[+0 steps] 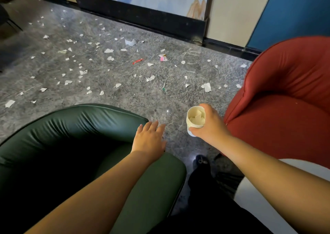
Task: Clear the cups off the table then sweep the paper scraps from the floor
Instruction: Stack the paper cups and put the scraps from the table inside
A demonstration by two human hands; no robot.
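Your right hand grips stacked cups, centre frame | your left hand spread, empty | paper scraps across upper-left floor: sweeping apparently not begun.

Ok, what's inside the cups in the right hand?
The right hand grips stacked cups. Pale folded paper pieces fill the top cup; its bottom and the lower cups' insides are covered.

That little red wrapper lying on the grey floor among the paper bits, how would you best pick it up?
Pinch the thin red wrapper across its narrow middle, coming straight down from above. It lies flat on the speckled grey stone floor, long and slim, so there is no side to get under. The open left hand seems the likelier choice, since the right hand holds the stack of white paper cups.
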